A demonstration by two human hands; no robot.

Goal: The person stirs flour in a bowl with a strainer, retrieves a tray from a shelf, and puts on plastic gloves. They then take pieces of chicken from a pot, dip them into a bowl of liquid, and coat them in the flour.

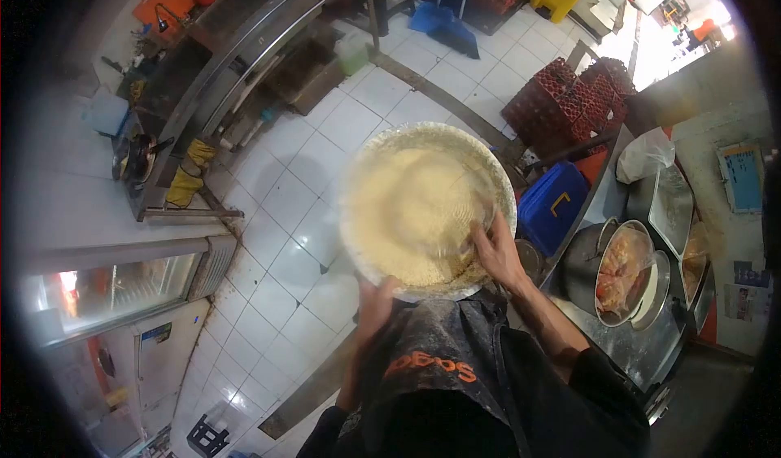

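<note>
A large round metal basin [506, 183] holds a pale yellow, flour-like powder [382, 189], with some of it dusted along the rim. My left hand [377, 302] is closed on the basin's near-left rim. Inside the basin, my right hand [496, 250] is closed at the edge of a round mesh sieve [439, 214], which is smeared by motion over the powder. The mesh pattern shows faintly; what lies in the sieve cannot be made out. Powder marks my dark apron [423, 336] below the basin.
To the right, a metal counter [586, 316] carries a pot of food under plastic [625, 275] and metal trays [671, 194]. A blue lid or bin [553, 202] and stacked red crates [565, 96] stand beyond. A steel table [236, 67] and glass-fronted fridge [122, 283] line the left.
</note>
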